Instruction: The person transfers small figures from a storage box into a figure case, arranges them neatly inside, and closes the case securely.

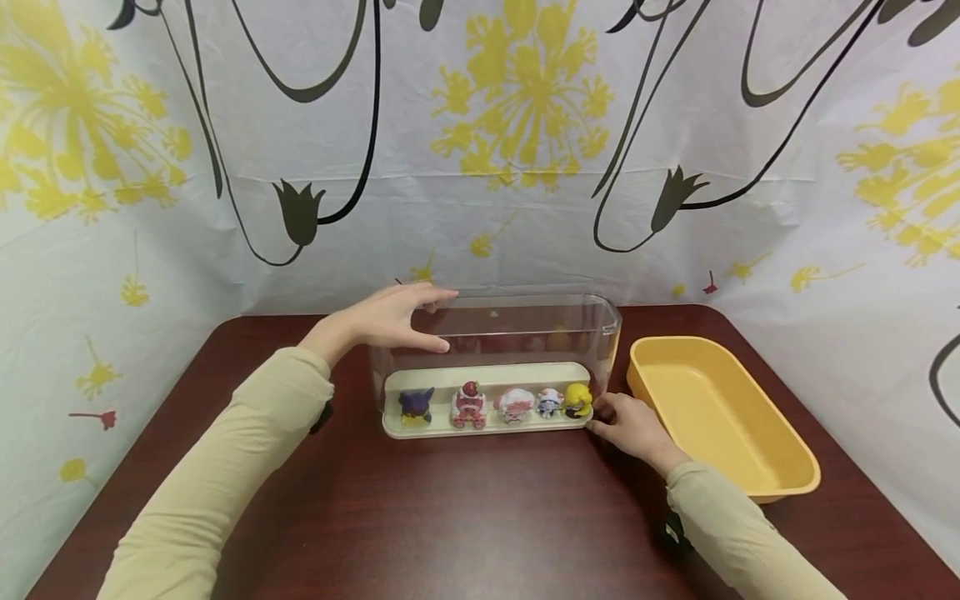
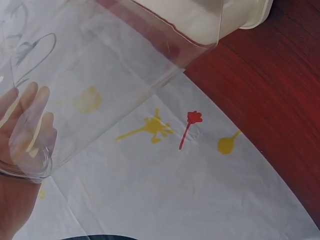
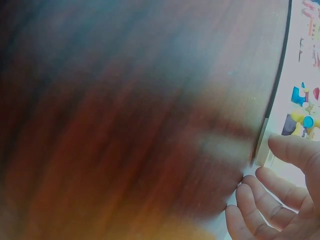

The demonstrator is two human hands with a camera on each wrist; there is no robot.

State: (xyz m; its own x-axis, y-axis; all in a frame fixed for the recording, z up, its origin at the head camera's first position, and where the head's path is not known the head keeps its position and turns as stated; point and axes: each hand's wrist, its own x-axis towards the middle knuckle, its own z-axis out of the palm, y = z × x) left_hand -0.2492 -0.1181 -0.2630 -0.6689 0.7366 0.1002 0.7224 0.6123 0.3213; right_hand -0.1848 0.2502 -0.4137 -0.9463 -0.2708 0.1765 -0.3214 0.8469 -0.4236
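Note:
A clear plastic display box [image 1: 525, 321] stands over a cream base [image 1: 495, 375] on the table. Along the base's front sits a row of several small figurines: a dark purple one [image 1: 416, 406], a pink one with a red top [image 1: 469, 406], a pink-and-white one [image 1: 514, 405], a little white-and-blue one [image 1: 550, 403] and a yellow one [image 1: 577, 400]. My left hand [image 1: 393, 317] spans the box's upper left end, thumb in front and fingers behind; its fingers show through the plastic in the left wrist view. At the base's right front corner, my right hand [image 1: 630, 425] grips the edge with thumb and fingers.
To the right of my right hand lies a yellow plastic tub [image 1: 720, 417]. The dark red-brown table [image 1: 450, 517] is bordered at the back and sides by a white sheet [image 1: 420, 225] with yellow and grey plant prints.

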